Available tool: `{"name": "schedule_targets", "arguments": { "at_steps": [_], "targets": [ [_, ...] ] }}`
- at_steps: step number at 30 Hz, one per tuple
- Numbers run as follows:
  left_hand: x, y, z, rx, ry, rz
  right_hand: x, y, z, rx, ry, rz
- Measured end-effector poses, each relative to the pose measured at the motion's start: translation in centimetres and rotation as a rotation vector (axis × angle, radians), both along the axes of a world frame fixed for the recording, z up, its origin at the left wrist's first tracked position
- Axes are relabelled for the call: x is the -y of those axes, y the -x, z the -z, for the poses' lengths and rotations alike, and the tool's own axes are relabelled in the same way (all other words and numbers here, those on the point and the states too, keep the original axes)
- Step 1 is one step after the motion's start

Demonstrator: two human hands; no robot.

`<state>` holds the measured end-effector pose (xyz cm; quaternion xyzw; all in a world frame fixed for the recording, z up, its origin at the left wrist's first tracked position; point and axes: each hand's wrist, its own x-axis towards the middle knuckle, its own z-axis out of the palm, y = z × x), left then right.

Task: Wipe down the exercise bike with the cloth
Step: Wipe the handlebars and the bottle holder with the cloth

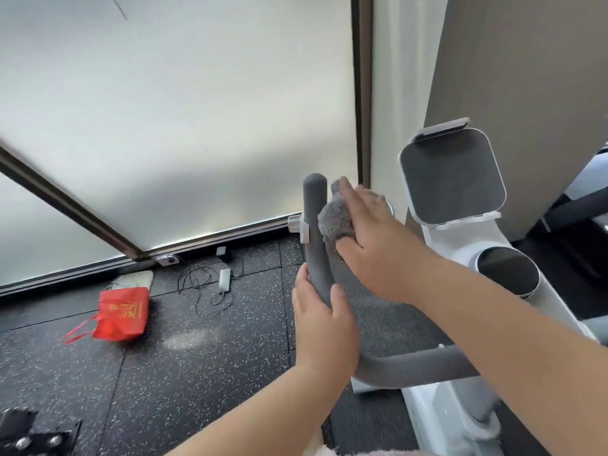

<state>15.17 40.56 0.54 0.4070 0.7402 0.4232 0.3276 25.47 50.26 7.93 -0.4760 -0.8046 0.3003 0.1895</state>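
Hands forward (left curled, right flat)

Fluffy grey cloth bunched against grey handlebar; bike white.

Red bag on speckled floor; tangled cables near frosted glass panel.
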Motion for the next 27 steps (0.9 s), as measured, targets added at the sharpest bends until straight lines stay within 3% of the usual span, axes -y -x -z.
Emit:
{"name": "schedule_targets", "arguments": {
  "at_steps": [4,6,12,19,27],
  "targets": [
    [0.4,-0.7,-1.0,-0.019,0.027,-0.054,-1.1,1.2,1.1,0.253,-0.090,-0.133],
    [0.5,-1.0,-1.4,-0.034,0.043,-0.064,-2.0,1.6,0.6,0.277,-0.069,-0.126],
    [0.6,-1.4,-1.6,-0.046,0.072,-0.080,-4.5,2.2,-0.8,-0.033,0.028,-0.009],
    [0.4,-1.8,-1.6,-0.116,0.068,-0.101,-3.2,1.5,1.4,0.250,-0.074,-0.143],
    [0.2,-1.8,-1.3,-0.162,0.102,-0.105,-4.3,2.9,0.1,-0.015,-0.066,0.028]
  ]
}}
